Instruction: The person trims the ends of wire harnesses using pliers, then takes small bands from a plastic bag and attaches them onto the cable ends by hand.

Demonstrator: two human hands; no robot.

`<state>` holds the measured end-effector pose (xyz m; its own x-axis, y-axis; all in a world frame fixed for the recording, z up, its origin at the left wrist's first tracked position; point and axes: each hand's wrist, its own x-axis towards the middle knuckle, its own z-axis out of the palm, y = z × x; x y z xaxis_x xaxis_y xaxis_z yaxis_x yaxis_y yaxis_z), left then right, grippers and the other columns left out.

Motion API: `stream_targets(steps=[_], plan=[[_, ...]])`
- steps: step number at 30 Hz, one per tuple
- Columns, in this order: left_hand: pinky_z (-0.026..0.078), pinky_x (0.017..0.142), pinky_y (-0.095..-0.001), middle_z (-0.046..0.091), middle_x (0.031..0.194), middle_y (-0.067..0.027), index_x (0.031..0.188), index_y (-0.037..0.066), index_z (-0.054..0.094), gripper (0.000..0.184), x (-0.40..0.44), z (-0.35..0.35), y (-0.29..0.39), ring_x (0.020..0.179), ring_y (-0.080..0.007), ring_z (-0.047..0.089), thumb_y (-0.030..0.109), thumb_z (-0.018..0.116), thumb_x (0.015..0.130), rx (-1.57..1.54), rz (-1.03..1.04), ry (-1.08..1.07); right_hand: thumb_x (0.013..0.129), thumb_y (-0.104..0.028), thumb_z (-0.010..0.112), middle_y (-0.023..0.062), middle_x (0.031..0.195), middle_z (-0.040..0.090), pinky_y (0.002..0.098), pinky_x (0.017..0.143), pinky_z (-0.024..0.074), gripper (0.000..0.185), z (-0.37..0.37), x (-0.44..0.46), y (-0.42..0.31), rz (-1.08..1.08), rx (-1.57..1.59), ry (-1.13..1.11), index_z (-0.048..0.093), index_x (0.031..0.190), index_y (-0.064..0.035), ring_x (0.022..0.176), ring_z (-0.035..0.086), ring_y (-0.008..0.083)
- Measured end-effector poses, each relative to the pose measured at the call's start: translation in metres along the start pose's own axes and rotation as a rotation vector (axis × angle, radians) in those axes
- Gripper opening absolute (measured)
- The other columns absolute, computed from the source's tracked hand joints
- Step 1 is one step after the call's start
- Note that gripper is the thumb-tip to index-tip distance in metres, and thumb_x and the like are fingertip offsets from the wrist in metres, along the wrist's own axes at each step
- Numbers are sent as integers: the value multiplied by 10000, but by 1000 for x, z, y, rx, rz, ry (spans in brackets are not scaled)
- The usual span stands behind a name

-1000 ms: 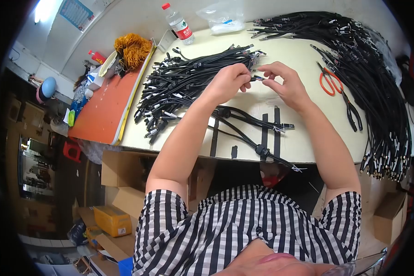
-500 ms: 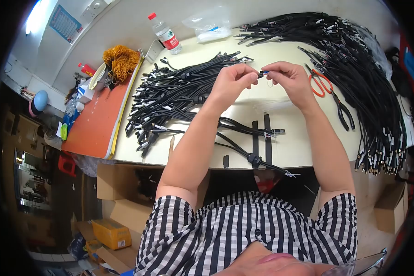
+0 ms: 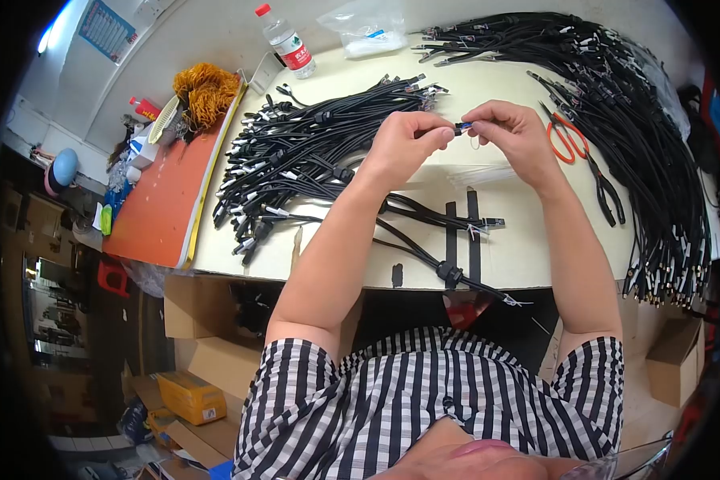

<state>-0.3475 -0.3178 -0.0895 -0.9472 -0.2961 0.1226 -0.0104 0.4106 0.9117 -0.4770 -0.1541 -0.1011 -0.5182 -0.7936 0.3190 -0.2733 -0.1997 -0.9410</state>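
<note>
My left hand (image 3: pixel 409 144) pinches the dark end of a small cable connector (image 3: pixel 462 126), with thumb and forefinger pressed together. At the connector's other side, my right hand (image 3: pixel 514 138) has its fingertips closed on thin coloured wires, and a thin pale loop hangs below them. The wires are largely hidden by the fingers. Beneath and left of my left hand lies a pile of black cables (image 3: pixel 296 152). Nearer the front edge, a separate cable (image 3: pixel 412 254) with a black block on it crosses the table.
Red-handled scissors (image 3: pixel 568 138) and black pliers (image 3: pixel 608 192) lie right of my right hand. A large cable bundle (image 3: pixel 656 176) curves along the right side. A water bottle (image 3: pixel 290 46) and plastic bag (image 3: pixel 368 32) stand behind. An orange board (image 3: pixel 164 188) is at left.
Both hands have moved slightly rightward on the table. They have come closer together around the connector, and my right fingers have closed from a looser, more spread pose.
</note>
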Motion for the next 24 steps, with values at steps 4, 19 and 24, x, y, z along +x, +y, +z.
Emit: stream_targets(steps=[4, 19, 24], plan=[[452, 652, -233, 669, 792, -23, 968, -6, 714, 144, -4, 7, -3, 700, -79, 559, 65, 702, 844, 85, 114, 150, 870, 8, 614, 53, 835, 677, 223, 684, 488, 143, 2, 0, 0, 11, -14, -5, 702, 982, 24, 766, 610, 90], [459, 646, -250, 681, 808, -62, 923, -4, 728, 113, 1, 29, -19, 716, -108, 597, 61, 698, 836, -156, 197, 307, 864, 9, 620, 74, 815, 687, 215, 685, 495, 139, -2, 0, 2, 27, 70, -2, 710, 965, 39, 724, 611, 95], [441, 631, -222, 669, 783, -17, 924, -18, 724, 121, 3, 28, -21, 699, -62, 557, 72, 692, 850, -309, 168, 285, 841, -18, 652, 62, 819, 689, 241, 713, 494, 133, 8, -4, -9, -41, -81, 56, 704, 957, 21, 746, 618, 103]])
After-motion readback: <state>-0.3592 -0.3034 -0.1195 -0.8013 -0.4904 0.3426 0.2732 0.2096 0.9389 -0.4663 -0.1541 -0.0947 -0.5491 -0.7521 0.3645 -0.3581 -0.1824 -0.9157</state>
